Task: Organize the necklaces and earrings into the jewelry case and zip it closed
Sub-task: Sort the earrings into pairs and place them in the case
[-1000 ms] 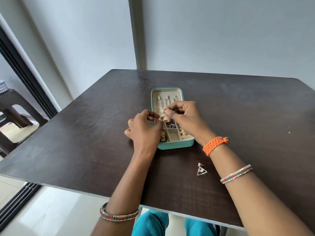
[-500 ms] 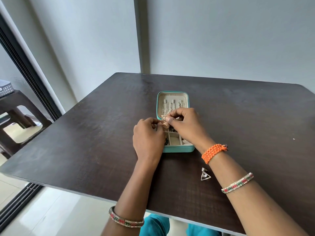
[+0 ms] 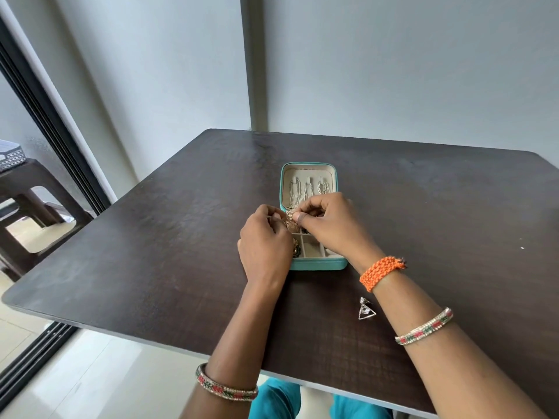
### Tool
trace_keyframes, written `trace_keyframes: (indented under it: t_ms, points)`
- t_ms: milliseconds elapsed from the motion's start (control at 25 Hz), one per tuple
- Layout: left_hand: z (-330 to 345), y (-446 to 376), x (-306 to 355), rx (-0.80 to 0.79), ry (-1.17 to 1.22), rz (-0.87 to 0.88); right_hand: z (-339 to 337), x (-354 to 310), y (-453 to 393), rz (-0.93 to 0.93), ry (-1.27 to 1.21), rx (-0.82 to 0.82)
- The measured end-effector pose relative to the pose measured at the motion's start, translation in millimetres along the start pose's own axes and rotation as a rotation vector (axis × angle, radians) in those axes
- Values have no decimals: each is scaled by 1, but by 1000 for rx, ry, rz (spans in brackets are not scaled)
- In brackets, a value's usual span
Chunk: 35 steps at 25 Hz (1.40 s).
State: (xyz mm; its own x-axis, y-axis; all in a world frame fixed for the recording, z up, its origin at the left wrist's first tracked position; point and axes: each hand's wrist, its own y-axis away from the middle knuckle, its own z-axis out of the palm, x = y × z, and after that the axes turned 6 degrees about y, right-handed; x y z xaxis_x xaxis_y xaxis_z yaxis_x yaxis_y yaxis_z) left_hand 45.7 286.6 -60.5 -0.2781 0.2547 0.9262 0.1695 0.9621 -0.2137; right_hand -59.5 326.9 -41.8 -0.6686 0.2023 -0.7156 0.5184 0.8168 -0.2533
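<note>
Two hands work over a dark, matte wood-grain table (image 3: 151, 252). The teal jewelry case (image 3: 314, 264) lies open, cream-lined, necklaces (image 3: 307, 189) hung in its lid. Left hand (image 3: 264, 246) and right hand (image 3: 329, 225) both pinch a gold, dome-shaped earring (image 3: 292, 223), apparently seating it; next, likely, the triangular earring (image 3: 366, 309) nearby.

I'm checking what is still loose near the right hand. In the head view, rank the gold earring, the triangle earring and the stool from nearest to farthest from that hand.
1. Gold earring: pinched at the right hand's fingertips, over the case.
2. Triangle earring: on the table, beside the right forearm.
3. Stool: off the table, far left.
</note>
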Motion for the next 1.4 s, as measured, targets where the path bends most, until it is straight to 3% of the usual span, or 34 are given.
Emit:
trace_keyframes:
  t_ms: [240, 880, 1160, 1400]
  points:
    - [-1, 0, 0, -25, 23, -18, -1, -3, 5, -41, 115, 58]
    - [0, -3, -5, -34, 71, -21, 3, -4, 7, -85, 97, 54]
    - [-3, 0, 1, -41, 88, -55, 5, -10, 9, -140, 322, 58]
    - [-3, 2, 4, -62, 77, -56, -1, -9, 9, -103, 134, 100]
